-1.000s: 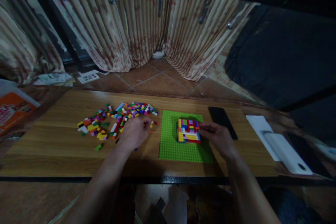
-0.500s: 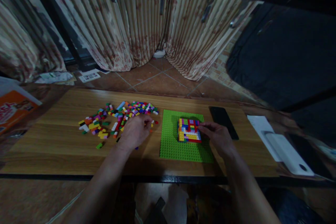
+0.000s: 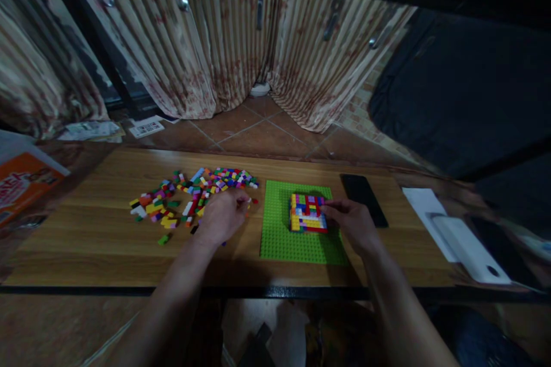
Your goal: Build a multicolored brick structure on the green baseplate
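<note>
A low block of multicoloured toy bricks (image 3: 308, 221) is built on a green studded baseplate (image 3: 275, 241), with red, white and yellow bricks on top. At its right edge the thumb and fingers of my right hand (image 3: 352, 222) pinch the upper side of the block. My left hand (image 3: 224, 215) hovers low over the table beside the loose toy bricks (image 3: 232, 175), its thumb and index finger pressed together. Whatever lies in that pinch is too small to make out. A small red piece (image 3: 255, 201) lies just right of those fingertips. My left hand covers part of the pile.
A black phone-like slab (image 3: 364, 199) lies right of the baseplate on the wooden table (image 3: 103, 229). Beyond the table's right end are white paper (image 3: 424, 206) and a white flat case (image 3: 469, 246). An orange-and-white box (image 3: 30, 175) stands at the left. Striped curtains (image 3: 228, 40) hang behind.
The view has shifted slightly. Both hands keep nearly the same places, the left at the loose bricks and the right at the block's right edge.
</note>
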`<action>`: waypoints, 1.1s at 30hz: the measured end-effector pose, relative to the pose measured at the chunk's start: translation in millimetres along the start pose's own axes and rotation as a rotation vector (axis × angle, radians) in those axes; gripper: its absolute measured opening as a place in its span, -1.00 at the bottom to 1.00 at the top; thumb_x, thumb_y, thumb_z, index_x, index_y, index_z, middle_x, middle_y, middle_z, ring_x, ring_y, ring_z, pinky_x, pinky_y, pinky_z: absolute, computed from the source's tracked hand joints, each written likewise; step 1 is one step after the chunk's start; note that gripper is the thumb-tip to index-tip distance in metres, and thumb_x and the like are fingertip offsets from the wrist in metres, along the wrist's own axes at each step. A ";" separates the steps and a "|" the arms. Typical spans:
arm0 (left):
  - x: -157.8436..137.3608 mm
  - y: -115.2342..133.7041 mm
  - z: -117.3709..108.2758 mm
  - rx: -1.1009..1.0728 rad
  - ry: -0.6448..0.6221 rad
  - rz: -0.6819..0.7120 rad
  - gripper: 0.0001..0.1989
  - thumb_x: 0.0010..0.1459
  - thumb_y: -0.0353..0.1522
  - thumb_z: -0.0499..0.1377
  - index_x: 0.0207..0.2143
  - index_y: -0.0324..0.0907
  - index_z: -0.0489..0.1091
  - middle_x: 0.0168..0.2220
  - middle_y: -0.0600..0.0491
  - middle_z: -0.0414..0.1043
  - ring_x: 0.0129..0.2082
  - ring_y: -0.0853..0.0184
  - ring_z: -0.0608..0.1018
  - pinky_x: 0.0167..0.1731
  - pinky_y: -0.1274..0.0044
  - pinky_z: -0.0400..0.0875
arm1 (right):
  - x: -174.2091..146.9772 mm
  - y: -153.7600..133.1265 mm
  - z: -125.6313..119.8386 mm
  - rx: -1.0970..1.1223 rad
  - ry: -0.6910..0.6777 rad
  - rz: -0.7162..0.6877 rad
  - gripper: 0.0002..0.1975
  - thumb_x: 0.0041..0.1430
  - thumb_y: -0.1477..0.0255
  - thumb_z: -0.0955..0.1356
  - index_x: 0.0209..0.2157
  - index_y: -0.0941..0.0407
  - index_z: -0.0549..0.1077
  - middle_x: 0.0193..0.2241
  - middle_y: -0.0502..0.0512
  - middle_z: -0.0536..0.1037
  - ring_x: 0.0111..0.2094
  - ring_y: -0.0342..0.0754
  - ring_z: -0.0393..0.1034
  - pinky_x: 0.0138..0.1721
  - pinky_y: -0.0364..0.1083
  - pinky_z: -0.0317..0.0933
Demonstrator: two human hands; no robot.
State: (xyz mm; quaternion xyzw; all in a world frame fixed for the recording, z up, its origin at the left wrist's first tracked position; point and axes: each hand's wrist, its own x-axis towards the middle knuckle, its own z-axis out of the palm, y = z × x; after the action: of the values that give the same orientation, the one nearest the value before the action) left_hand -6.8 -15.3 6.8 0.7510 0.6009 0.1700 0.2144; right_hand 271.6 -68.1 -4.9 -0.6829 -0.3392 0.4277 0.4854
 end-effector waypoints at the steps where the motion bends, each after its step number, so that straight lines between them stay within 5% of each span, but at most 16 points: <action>1: 0.0 0.2 0.1 -0.001 -0.002 0.000 -0.79 0.16 -0.38 0.10 -0.27 -0.13 0.54 -0.34 0.04 0.60 -0.37 0.31 0.57 -0.33 0.53 0.37 | -0.3 0.0 0.3 0.007 -0.004 0.001 -0.57 -0.46 0.23 0.59 -0.48 0.16 0.55 -0.58 0.01 0.56 -0.57 -0.13 0.40 -0.50 -0.12 0.32; 11: 1.4 -5.1 -2.0 -0.001 0.034 0.018 -0.78 0.14 -0.38 0.07 -0.33 -0.11 0.54 -0.38 0.08 0.60 -0.41 0.32 0.56 -0.36 0.55 0.36 | 3.0 2.1 -9.9 0.087 0.038 0.041 -0.56 -0.31 0.08 0.55 -0.50 0.16 0.54 -0.59 0.02 0.51 -0.59 -0.18 0.34 -0.55 -0.18 0.26; 16: 1.5 -7.8 -5.1 -0.006 0.044 0.003 -0.75 0.15 -0.38 0.05 -0.29 -0.12 0.54 -0.40 0.07 0.59 -0.42 0.32 0.56 -0.39 0.56 0.35 | 4.9 -0.5 -6.5 0.153 0.234 -0.151 -0.61 -0.21 0.09 0.51 -0.54 0.14 0.50 -0.61 -0.02 0.46 -0.60 -0.22 0.26 -0.58 -0.20 0.18; 23: -0.8 -9.7 -14.5 -0.013 0.096 -0.041 -0.72 0.17 -0.39 0.03 -0.23 -0.11 0.55 -0.31 0.05 0.61 -0.32 0.32 0.57 -0.31 0.58 0.38 | -14.4 -15.3 21.3 0.024 0.295 -0.387 -0.72 -0.02 0.19 0.44 -0.50 0.13 0.50 -0.61 -0.02 0.44 -0.56 -0.18 0.26 -0.51 -0.16 0.18; 33: -3.6 -10.3 -10.6 0.003 0.030 -0.027 -0.74 0.14 -0.43 0.08 -0.21 -0.12 0.54 -0.24 0.04 0.59 -0.25 0.30 0.58 -0.21 0.55 0.41 | -37.8 -6.4 67.1 -0.137 0.048 -0.574 -0.78 0.12 0.23 0.39 -0.39 0.08 0.55 -0.44 0.04 0.57 -0.44 -0.09 0.41 -0.38 -0.10 0.28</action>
State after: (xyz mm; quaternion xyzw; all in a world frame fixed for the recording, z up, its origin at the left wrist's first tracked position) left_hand -21.6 -15.6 10.4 0.7405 0.6145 0.1774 0.2065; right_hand 194.7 -74.4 -0.1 -0.6002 -0.5349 0.2329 0.5472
